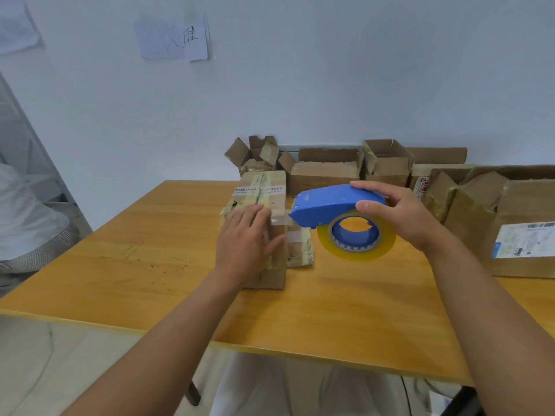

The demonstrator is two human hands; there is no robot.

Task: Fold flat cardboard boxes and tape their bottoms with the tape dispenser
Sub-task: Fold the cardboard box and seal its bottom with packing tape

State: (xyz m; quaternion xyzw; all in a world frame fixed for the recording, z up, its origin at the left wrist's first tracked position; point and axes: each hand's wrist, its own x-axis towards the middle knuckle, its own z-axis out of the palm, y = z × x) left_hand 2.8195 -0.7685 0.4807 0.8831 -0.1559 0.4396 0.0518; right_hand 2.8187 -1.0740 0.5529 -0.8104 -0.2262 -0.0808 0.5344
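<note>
A small brown cardboard box (264,193) with old yellowish tape stands on the wooden table (150,265) near the middle. My left hand (246,244) lies flat on its top, fingers straight, pressing on a strip of clear tape. My right hand (399,217) grips the blue tape dispenser (327,205) from above, just right of the box. The dispenser's nose meets the box's right top edge. Its yellowish tape roll (357,235) hangs below the blue body, above the table.
Several opened cardboard boxes (327,169) line the table's back edge against the wall. A large box (510,223) with a white label stands at the right. A person in white sits at the far left (24,217). The table's front edge runs below my forearms.
</note>
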